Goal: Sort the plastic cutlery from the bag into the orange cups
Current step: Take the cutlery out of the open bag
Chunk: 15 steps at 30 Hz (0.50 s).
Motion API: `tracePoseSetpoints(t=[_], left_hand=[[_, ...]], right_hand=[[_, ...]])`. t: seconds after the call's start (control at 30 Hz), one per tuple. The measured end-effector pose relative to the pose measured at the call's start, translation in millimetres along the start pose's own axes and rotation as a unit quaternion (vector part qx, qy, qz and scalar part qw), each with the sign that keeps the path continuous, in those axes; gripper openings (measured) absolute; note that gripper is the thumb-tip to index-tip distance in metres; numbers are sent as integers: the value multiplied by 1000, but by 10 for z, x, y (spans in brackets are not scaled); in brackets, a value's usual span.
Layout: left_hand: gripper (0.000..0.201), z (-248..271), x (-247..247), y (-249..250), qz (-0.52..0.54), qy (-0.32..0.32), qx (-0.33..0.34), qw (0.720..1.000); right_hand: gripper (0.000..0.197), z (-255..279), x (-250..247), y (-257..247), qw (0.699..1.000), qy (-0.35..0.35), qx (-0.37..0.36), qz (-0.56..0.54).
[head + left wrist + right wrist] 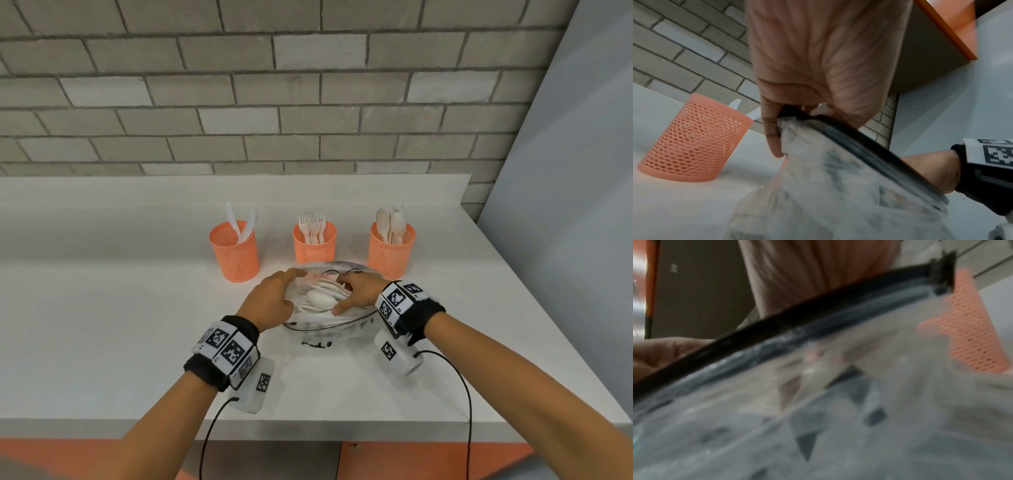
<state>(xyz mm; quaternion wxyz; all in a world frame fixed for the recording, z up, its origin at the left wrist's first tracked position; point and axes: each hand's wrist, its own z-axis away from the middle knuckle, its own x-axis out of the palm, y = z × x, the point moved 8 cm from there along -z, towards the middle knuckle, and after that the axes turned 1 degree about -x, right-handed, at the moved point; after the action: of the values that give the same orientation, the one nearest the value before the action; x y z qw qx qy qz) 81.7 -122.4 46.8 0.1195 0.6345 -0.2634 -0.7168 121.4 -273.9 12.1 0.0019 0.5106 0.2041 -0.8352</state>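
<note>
Clear bag (329, 329) of white cutlery (320, 298) lies before three orange cups (314, 243).

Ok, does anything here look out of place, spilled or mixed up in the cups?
Nothing stands out. The three orange cups stand upright in a row: knives in the left cup, forks in the middle cup, spoons in the right cup. The left hand and right hand are at the open bag; nothing is spilled on the counter.

Head view: from above the worktop's (102, 308) near edge, facing down towards the back wall. Left wrist view: low over the worktop, very close under the left hand (818, 56). Right wrist view: closer still, blurred. All three share the bag (329, 325).
</note>
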Motion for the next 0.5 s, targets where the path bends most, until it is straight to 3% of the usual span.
tracePoseSetpoints(t=[0.13, 0.37, 0.5], left_hand=[[59, -5, -136, 23, 9, 68, 2, 998], [60, 32, 0, -23, -2, 33, -15, 999], [60, 84, 12, -14, -4, 31, -12, 999]], right_hand=[[58, -19, -29, -21, 999, 21, -11, -26], [70, -13, 109, -88, 999, -40, -11, -7], [74, 3, 109, -63, 999, -38, 4, 1]])
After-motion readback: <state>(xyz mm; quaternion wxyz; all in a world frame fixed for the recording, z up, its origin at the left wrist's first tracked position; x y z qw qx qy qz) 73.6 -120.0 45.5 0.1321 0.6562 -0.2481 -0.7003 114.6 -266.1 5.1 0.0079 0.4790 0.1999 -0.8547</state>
